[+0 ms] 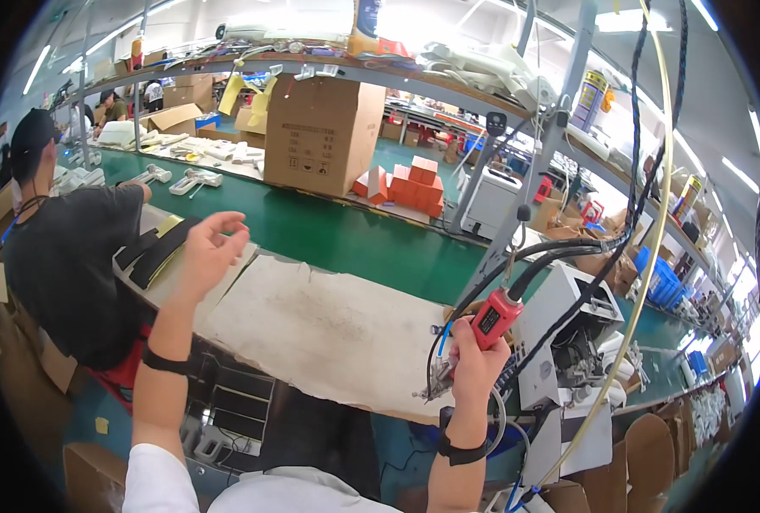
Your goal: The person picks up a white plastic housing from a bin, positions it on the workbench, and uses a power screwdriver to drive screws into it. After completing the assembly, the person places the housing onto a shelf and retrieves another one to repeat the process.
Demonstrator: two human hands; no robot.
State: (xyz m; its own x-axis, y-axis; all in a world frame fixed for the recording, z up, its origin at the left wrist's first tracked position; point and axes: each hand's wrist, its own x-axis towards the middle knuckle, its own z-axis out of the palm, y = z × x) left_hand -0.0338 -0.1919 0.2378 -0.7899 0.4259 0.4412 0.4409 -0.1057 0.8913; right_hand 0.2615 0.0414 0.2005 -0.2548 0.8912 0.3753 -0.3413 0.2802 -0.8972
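From my position: the tool [505,306] at lower right is red, the sheet [260,342] at lower centre off-white with brownish smudges, the bench [337,244] mid-frame green.

1. I'm getting a bright feed; ceiling tube lights [741,176] are lighting everything from overhead.
2. Upper background is washing out toward white.
3. Glare is blowing out the far-right rim.
4. Shadows are falling soft; the worn pale sheet [337,329] is reading fairly even, while the space under it is going dark.
5. The co-worker's dark shirt [72,248] is swallowing detail.
6. Fisheye is bending the overhead shelf [397,73] into an arc; black vignette is ringing the corners.
7. The red tool [496,318] is showing fairly crisp; the far room is going soft.
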